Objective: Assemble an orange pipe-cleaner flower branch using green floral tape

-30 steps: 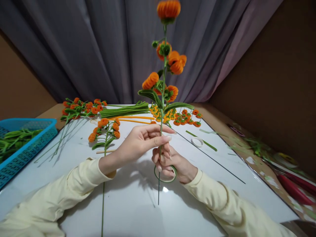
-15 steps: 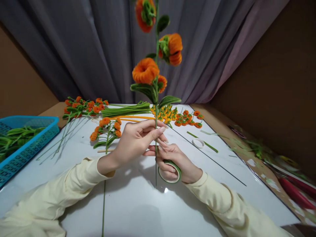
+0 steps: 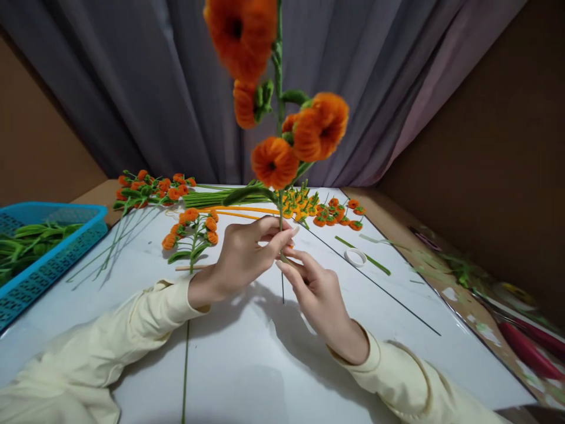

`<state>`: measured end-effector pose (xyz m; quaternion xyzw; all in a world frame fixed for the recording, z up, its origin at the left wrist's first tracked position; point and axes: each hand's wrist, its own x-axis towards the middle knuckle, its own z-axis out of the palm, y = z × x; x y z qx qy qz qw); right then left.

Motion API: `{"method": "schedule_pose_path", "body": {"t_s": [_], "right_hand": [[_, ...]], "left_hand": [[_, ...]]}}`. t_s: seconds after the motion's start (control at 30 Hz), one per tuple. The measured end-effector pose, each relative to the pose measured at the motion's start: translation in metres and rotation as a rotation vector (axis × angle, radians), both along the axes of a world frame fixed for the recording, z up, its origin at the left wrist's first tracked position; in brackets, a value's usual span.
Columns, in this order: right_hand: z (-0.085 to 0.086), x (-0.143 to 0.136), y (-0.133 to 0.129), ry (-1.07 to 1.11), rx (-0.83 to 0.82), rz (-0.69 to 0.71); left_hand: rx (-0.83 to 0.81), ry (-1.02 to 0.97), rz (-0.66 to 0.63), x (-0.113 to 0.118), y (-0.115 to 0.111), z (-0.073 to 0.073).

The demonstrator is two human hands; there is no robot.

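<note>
Orange blossoms (image 3: 275, 163) on the held flower stem (image 3: 279, 76) have swung round and dropped lower since half a second ago, and the right hand (image 3: 324, 300) has rolled over, its back now turned up. Left thumb and forefinger pinch the flower stem; it stands nearly upright between them, flowers and a green leaf (image 3: 251, 194) above the grip, thin bare end poking out below. Right thumb and forefinger come close together at the flower stem just under that grip; whether they pinch it I can't tell, and the inside of that palm is hidden. So the left hand (image 3: 245, 250) has the hold, both sets of fingertips close by. Left of the flower stem, a finished sprig (image 3: 193, 238) lies on the white table (image 3: 220, 365), a small stick (image 3: 183, 268) across it. To its right are a white ring (image 3: 355, 257), a green strip (image 3: 378, 264) and a long dark rod (image 3: 375, 282). Beyond it sit yellow flowers (image 3: 304, 205), small orange heads (image 3: 333, 213) and a green bundle (image 3: 225, 196); well off to its left, a blue basket (image 3: 75, 262) of green leaves (image 3: 35, 238); far right, something red-handled (image 3: 529, 353)
</note>
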<state>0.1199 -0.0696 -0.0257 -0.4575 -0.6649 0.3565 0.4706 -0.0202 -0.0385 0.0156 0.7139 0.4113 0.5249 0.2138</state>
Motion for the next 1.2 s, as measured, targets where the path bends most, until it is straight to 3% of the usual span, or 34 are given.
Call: {"method": "schedule_pose_path", "body": {"t_s": [0.17,0.27,0.4,0.6,0.7,0.9,1.03,1.2], "right_hand": [[-0.003,0.004,0.001,-0.28,0.229,-0.05],[-0.002,0.004,-0.001,-0.333,0.247,-0.006],[0.003,0.003,-0.002,-0.172,0.092,0.093],[0.007,0.0,0.005,0.325,-0.514,0.329],[0.005,-0.001,0.009,0.498,-0.659,0.427],[0.005,0.002,0.015,0.545,-0.74,0.506],[0.003,0.007,0.019,0.529,-0.758,0.592],[0.003,0.011,0.019,0.43,-0.669,0.532]], "left_hand": [[0.002,0.026,-0.027,-0.001,0.002,0.002],[-0.011,-0.041,-0.029,0.0,0.004,0.0],[-0.023,-0.102,-0.054,0.001,0.008,-0.003],[-0.029,-0.109,-0.111,0.0,0.011,-0.005],[-0.068,-0.138,-0.138,-0.001,0.011,-0.003],[-0.055,-0.123,-0.093,-0.001,0.007,0.002],[-0.209,-0.226,-0.114,0.0,0.003,0.009],[-0.403,-0.284,-0.228,-0.005,0.008,0.017]]}}
